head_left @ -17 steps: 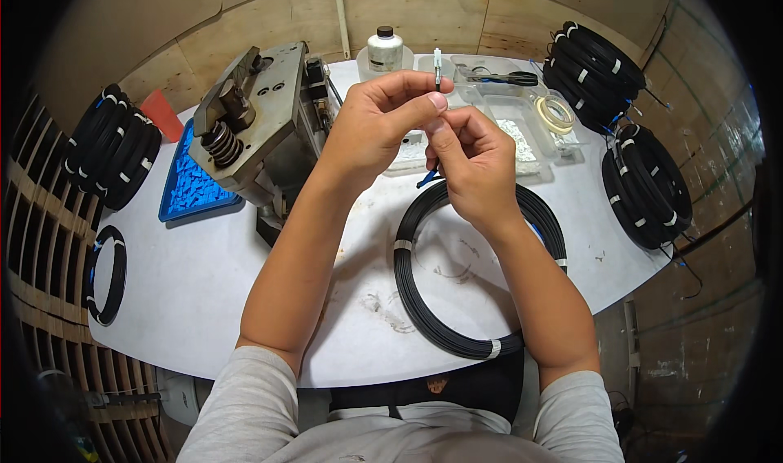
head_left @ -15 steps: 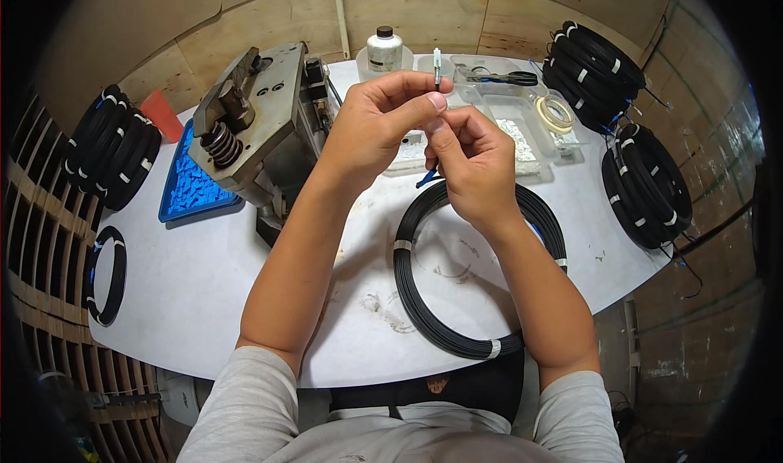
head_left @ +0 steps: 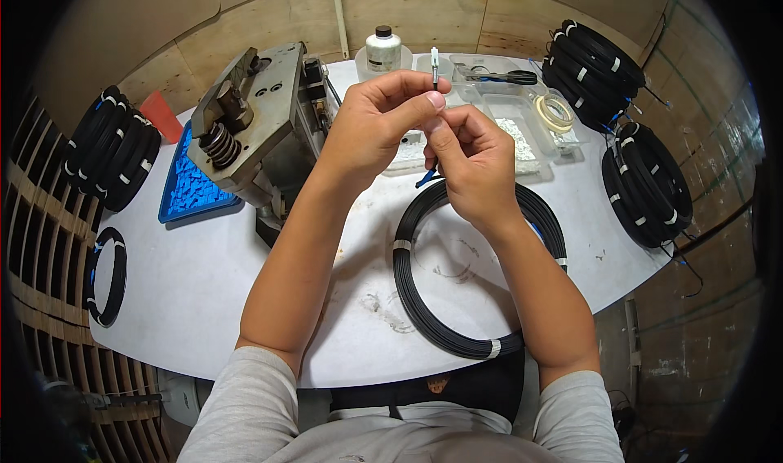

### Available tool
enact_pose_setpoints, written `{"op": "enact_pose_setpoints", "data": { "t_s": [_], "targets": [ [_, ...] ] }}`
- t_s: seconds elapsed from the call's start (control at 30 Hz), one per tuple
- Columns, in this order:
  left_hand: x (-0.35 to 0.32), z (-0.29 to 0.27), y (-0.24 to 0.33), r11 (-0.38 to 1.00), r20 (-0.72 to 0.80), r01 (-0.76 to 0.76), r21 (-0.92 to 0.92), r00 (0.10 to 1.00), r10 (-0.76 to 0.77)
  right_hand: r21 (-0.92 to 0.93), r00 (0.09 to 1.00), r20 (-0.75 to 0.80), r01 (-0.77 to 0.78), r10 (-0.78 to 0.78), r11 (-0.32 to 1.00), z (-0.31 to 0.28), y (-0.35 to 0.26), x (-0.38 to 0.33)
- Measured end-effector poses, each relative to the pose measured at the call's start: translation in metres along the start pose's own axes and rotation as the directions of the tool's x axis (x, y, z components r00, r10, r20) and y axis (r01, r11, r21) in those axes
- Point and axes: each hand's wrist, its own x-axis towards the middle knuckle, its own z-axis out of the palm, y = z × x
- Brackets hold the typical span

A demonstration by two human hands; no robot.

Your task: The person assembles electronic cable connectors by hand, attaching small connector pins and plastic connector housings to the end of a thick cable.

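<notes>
Above the middle of the table, my left hand (head_left: 383, 124) pinches the black end of a cable just under its pale connector (head_left: 435, 59), which points upward. My right hand (head_left: 475, 157) is closed beside it, its thumb and fingers pressed together on the lower part of the cable. From under the right hand a blue boot-like piece (head_left: 426, 177) sticks out; how it joins the cable is hidden by my fingers. Below my hands lies a coil of black cable (head_left: 408, 287), bound with white ties, with my right forearm over its right side.
A metal press (head_left: 285, 96) stands left of my hands, next to a blue tray (head_left: 196, 213) of small blue parts. Behind are a white bottle (head_left: 383, 51), clear bins (head_left: 538, 157), scissors (head_left: 514, 78) and a tape roll (head_left: 555, 114). Black cable coils (head_left: 644, 186) stand at both sides.
The connector has turned slightly between my fingers. Both hands stay in nearly the same place, and the coil has not moved.
</notes>
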Motion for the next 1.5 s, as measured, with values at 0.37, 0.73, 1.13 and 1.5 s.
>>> {"op": "enact_pose_setpoints", "data": {
  "t_s": [0.37, 0.73, 1.13, 1.5],
  "targets": [
    [0.0, -0.0016, -0.0008, 1.0, 0.026, 0.016, 0.023, 1.0, -0.016, 0.005, 1.0, 0.003, -0.008, 0.008, 1.0, -0.0003, 0.0001, 0.0002],
    [-0.0004, -0.0011, 0.0011, 1.0, 0.032, 0.021, 0.01, 0.999, -0.021, -0.012, 1.0, -0.004, -0.008, 0.008, 1.0, 0.0004, -0.0028, -0.0011],
    [-0.0004, 0.0018, 0.0019, 1.0, -0.015, -0.003, 0.013, 1.0, 0.003, -0.026, 0.999, -0.018, 0.04, -0.04, 0.999, -0.0001, 0.0021, -0.0006],
    [-0.0004, 0.0028, 0.0021, 0.998, -0.005, -0.044, 0.048, 0.999, 0.044, -0.013, 1.0, -0.004, 0.019, -0.019, 1.0, -0.0007, 0.0022, -0.0001]
  ]
}}
